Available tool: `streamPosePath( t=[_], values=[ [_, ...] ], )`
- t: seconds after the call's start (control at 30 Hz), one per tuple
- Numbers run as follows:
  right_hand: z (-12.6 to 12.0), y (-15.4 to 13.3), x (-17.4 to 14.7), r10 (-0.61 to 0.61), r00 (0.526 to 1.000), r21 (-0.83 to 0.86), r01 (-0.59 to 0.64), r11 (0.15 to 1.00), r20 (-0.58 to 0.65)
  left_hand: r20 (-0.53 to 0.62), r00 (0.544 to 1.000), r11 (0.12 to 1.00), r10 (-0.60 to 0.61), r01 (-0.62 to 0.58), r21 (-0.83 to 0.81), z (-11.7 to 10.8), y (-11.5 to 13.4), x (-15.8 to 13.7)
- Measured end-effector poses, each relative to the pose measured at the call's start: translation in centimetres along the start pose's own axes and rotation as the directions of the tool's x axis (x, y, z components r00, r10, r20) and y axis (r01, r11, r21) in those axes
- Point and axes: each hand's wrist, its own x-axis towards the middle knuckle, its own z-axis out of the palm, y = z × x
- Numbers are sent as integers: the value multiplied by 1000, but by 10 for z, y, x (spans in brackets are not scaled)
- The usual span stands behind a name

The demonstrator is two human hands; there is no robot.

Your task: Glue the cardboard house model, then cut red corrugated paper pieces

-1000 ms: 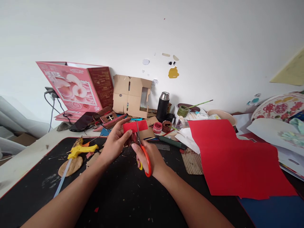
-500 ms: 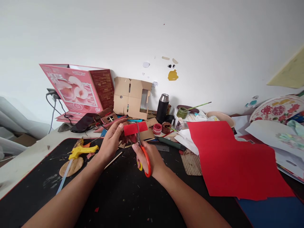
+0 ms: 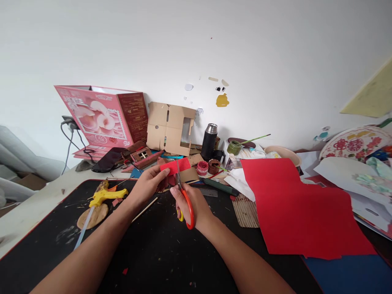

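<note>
My left hand (image 3: 152, 179) pinches the left end of a small strip of red corrugated paper (image 3: 183, 164) between thumb and fingers. In my right hand (image 3: 196, 202) is a pair of scissors (image 3: 190, 210) with orange and yellow handles. Its blades point away from me and lie across the strip near its middle. Both hands are over the black mat (image 3: 159, 253). Below the left hand a thin wooden stick (image 3: 145, 210) lies on the mat.
A yellow glue gun (image 3: 105, 195) rests on a round wooden slice at left. A large red sheet (image 3: 303, 212) covers the right side. Behind stand a black thermos (image 3: 210, 141), paint jars (image 3: 202, 168), a cardboard piece (image 3: 159, 126) and a pink box (image 3: 101, 118).
My left fingers have shifted along the strip toward the scissors, with the thumb now lying over its lower left part. The right hand and scissors have hardly moved.
</note>
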Motion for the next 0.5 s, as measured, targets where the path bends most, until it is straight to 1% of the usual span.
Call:
streamPosePath(
  t=[0.2,0.33,0.5],
  values=[
    [-2,-2,-1,-1,999,-44,3,999,42,-12,1000,999,29,-30,-42,2,0,-2],
    [-1,-2,-2,4,999,-95,0,996,37,-34,999,996,16,-19,-85,2,-1,-2],
    [-1,-3,-2,7,999,-93,-2,996,48,-33,999,998,20,-22,-63,2,0,-2]
  ],
)
